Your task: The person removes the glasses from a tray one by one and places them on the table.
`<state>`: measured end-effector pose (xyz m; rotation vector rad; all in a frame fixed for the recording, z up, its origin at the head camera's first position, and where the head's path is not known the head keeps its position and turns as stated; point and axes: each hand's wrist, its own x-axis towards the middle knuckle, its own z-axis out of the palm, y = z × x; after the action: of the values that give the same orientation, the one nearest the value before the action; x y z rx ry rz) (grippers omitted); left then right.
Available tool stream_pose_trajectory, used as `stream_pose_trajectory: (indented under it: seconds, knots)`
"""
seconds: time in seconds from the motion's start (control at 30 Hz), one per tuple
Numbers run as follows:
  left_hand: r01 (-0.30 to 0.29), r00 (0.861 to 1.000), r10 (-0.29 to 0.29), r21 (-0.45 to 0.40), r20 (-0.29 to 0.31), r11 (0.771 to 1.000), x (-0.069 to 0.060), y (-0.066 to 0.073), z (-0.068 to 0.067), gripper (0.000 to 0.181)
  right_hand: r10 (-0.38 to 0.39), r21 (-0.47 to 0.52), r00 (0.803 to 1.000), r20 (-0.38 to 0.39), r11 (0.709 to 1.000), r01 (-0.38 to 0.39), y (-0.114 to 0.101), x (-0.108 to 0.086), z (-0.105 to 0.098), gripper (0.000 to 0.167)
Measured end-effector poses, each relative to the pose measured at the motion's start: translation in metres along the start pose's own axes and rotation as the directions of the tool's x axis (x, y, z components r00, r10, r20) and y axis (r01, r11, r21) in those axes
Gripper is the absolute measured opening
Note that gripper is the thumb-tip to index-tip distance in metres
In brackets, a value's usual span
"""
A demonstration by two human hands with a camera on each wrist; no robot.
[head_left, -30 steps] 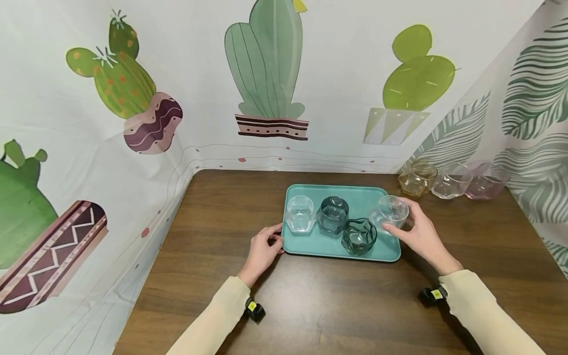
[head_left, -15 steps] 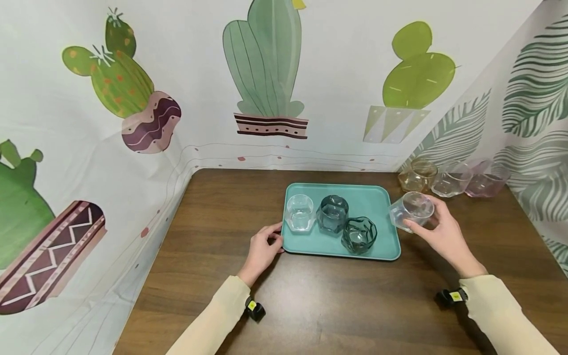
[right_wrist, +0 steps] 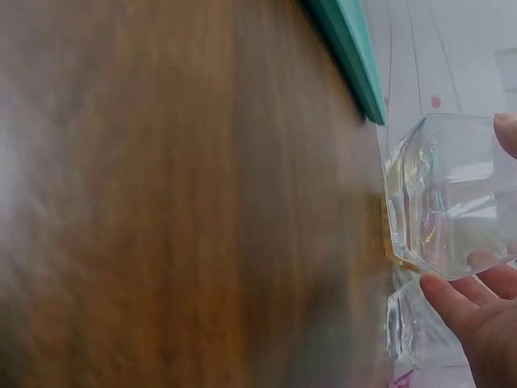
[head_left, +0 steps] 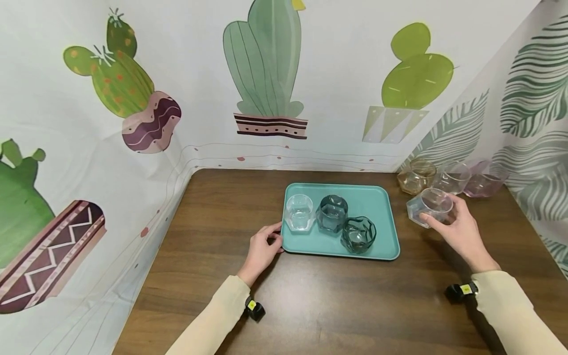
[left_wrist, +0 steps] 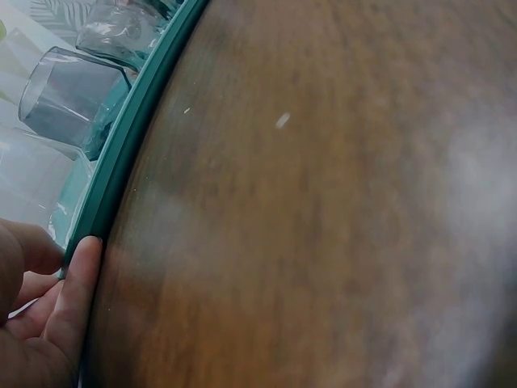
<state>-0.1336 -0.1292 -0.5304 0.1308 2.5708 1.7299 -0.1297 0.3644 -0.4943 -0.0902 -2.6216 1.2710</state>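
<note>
My right hand (head_left: 463, 234) grips a clear faceted glass (head_left: 428, 207) to the right of the teal tray (head_left: 383, 224). In the right wrist view the same glass (right_wrist: 452, 194) lies between thumb and fingers, tilted and apart from the tray. At the tray's left end, my left hand (head_left: 263, 251) pinches the rim; the left wrist view shows its fingers (left_wrist: 77, 283) against the tray's edge. On the tray stand a clear glass (head_left: 299, 214), a smoky grey glass (head_left: 332, 214) and a dark green wavy glass (head_left: 358, 235).
Along the back right stand an amber glass (head_left: 416, 177), another clear glass (head_left: 450, 178) and a pink glass (head_left: 484, 181), close behind the right hand. A cloth (head_left: 337, 74) printed with cacti and leaves hangs behind the wooden table (head_left: 310, 305).
My right hand has lifted the clear glass off the tray's right side and carried it rightward past the rim. The left hand stays at the tray.
</note>
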Motion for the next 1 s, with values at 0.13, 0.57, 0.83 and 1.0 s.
stream_pose_trajectory:
  seconds: [0.13,0.57,0.83,1.0]
  knots:
    - [0.004,1.000,-0.004,-0.001,0.008,1.000,-0.001,0.000,0.000,0.044,0.028,-0.009,1.000,-0.013,1.000,-0.028,0.004,0.003,-0.004,0.084]
    - [-0.001,1.000,0.001,-0.009,0.005,1.000,-0.001,0.003,-0.001,0.044,0.085,0.021,0.989,-0.123,0.996,-0.083,0.030,0.004,-0.033,0.080]
    - [-0.024,1.000,0.024,-0.022,-0.005,0.999,-0.002,0.003,-0.001,0.043,0.161,-0.008,0.970,-0.181,0.986,-0.166,0.046,0.002,-0.059,0.083]
    - [-0.023,1.000,0.023,-0.017,-0.007,1.000,-0.002,0.003,-0.001,0.043,0.180,-0.041,0.960,-0.216,0.980,-0.193,0.055,0.003,-0.071,0.085]
